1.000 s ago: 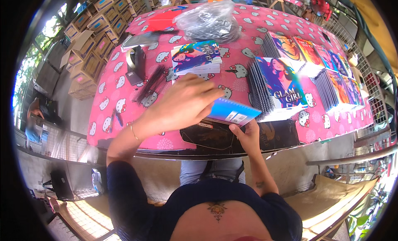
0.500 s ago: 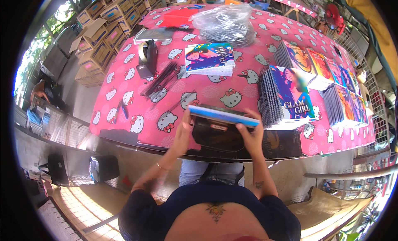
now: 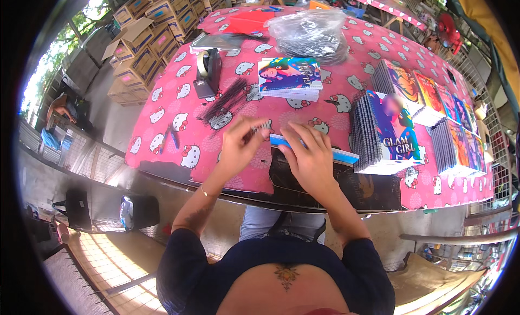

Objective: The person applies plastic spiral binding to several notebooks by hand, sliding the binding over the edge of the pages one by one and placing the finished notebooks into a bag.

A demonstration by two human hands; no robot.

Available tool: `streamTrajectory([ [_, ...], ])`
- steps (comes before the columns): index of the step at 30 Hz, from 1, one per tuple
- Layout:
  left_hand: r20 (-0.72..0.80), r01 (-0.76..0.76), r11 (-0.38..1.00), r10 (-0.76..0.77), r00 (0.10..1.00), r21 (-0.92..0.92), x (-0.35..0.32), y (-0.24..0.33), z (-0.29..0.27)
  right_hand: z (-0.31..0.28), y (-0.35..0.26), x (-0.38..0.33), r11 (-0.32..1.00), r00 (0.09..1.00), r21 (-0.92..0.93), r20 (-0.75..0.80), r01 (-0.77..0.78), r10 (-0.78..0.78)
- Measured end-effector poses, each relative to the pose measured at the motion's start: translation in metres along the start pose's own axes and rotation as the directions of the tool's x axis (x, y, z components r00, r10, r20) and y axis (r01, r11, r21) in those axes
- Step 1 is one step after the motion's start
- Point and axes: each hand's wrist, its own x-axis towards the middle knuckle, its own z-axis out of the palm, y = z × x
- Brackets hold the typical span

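Note:
Near the table's front edge, a thin notebook block (image 3: 342,155) stands on its edge, showing a blue and white strip. My right hand (image 3: 311,152) grips it from above, fingers over the far side and thumb on the near side. Close to the block's left end is my left hand (image 3: 244,139), its fingers pinched together. A small dark bit shows at those fingertips, too small to name. Under the block lies a dark, flat black board (image 3: 287,177). Loose black spiral coils (image 3: 225,103) lie beyond my left hand.
Finished-looking spiral notebooks (image 3: 387,128) stand in several stacks at right. A pile of printed covers and pages (image 3: 290,79) lies ahead. Behind are a tape dispenser (image 3: 207,74) and a plastic bag of black coils (image 3: 309,36). Pliers (image 3: 173,136) lie left; cartons (image 3: 143,49) stand beyond.
My left hand has let go of the block's left end and moved up beside it. The block has shifted right and my right hand has moved along its top.

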Motion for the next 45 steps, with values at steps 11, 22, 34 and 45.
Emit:
streamTrajectory([
  [11, 0.002, 0.076, 0.983, -0.077, 0.997, 0.166, -0.020, 0.008, 0.003, 0.025, 0.010, 0.004, 0.998, 0.997, 0.049, 0.057, -0.045, 0.042],
  [22, 0.332, -0.295, 0.910, 0.193, 0.923, 0.291, 0.006, -0.010, -0.009, 0.010, 0.015, 0.007, 0.996, 0.989, 0.073, 0.132, 0.058, -0.067],
  [34, 0.218, -0.214, 0.655, 0.077, 0.973, 0.725, -0.066, -0.020, 0.058, 0.009, 0.027, -0.002, 0.997, 0.972, 0.001, 0.222, -0.079, 0.077],
  [45, 0.309, -0.362, 0.536, 0.190, 0.932, 0.763, -0.026, -0.004, 0.040, -0.030, 0.035, -0.019, 0.991, 0.923, -0.095, 0.366, -0.091, 0.120],
])
